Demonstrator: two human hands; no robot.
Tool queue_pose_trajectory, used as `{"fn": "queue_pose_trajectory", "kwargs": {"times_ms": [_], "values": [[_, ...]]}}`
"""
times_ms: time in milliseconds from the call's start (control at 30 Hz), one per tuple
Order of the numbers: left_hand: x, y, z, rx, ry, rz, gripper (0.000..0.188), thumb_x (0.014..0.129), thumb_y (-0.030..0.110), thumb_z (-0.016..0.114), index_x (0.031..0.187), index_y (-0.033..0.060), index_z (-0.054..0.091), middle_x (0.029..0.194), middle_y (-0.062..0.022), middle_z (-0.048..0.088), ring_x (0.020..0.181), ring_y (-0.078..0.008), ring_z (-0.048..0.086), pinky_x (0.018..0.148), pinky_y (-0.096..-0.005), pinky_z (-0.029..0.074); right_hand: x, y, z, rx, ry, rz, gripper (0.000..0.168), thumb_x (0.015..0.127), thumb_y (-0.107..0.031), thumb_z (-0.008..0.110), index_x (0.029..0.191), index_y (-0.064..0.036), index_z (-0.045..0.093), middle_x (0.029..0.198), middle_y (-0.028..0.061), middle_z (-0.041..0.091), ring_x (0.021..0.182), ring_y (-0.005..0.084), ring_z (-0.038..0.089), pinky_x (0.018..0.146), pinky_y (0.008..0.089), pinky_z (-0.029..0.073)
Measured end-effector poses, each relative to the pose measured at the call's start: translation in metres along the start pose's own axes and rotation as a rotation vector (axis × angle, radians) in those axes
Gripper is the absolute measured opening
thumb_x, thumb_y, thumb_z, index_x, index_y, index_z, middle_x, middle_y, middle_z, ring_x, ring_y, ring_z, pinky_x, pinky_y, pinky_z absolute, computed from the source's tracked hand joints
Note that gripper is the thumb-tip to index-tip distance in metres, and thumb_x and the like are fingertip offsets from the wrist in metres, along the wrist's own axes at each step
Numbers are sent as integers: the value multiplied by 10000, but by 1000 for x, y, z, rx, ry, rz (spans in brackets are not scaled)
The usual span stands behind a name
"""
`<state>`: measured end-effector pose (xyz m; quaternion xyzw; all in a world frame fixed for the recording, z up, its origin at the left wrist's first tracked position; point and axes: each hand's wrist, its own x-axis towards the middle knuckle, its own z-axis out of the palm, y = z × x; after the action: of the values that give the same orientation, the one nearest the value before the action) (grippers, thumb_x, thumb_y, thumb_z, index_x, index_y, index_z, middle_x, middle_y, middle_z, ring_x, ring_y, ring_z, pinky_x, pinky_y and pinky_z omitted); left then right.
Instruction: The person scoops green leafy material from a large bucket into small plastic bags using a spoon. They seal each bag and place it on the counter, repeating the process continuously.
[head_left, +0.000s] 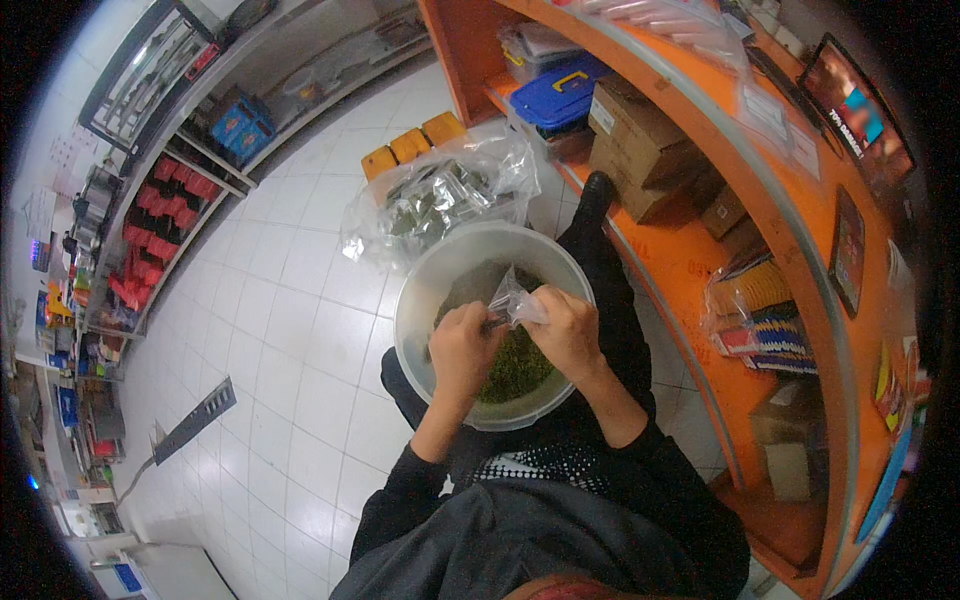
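Note:
A round translucent plastic tub (420, 300) stands between my legs, with loose green-brown dried herb (514, 371) at its bottom. Over it, my left hand (466, 341) and my right hand (566, 326) hold a small clear plastic bag (514, 296) between them. The fingers of my right hand pinch the bag's whitish gathered part. My left fingers are closed at its other side, around something dark and thin that is too small to name. Just beyond the tub, a large clear plastic bag (450, 195) with green contents lies on the floor.
Yellow-orange blocks (409, 146) lie beyond the large bag. On the right, an orange shelf unit (675, 270) holds a blue-lidded box (559, 90), cardboard boxes (637, 142) and bagged goods (757, 315). A power strip (196, 420) lies on the tiled floor at left. Shelves with red packs (154, 232) curve along the left.

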<state>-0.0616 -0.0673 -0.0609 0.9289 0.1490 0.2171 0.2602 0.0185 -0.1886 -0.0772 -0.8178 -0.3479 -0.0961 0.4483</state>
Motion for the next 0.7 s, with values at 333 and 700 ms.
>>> {"fn": "queue_pose_trajectory", "kwargs": {"times_ms": [333,700], "values": [[3,8,-1,-48,61,93,468,521,14,674,965,153,619,955,-101,519,843,-273,536,660,-340,455,3,-11,-14,234,-150,32,339,603,-143,697,892,-91,528,729,139,582,696,333,577,596,400,461],[14,-22,6,-597,-9,-114,182,735,94,576,901,26,549,883,-148,480,797,-306,510,761,-354,416,14,16,-21,480,-183,-11,613,587,-39,706,1150,-70,464,1045,87,567,836,152,576,691,273,467]]}}
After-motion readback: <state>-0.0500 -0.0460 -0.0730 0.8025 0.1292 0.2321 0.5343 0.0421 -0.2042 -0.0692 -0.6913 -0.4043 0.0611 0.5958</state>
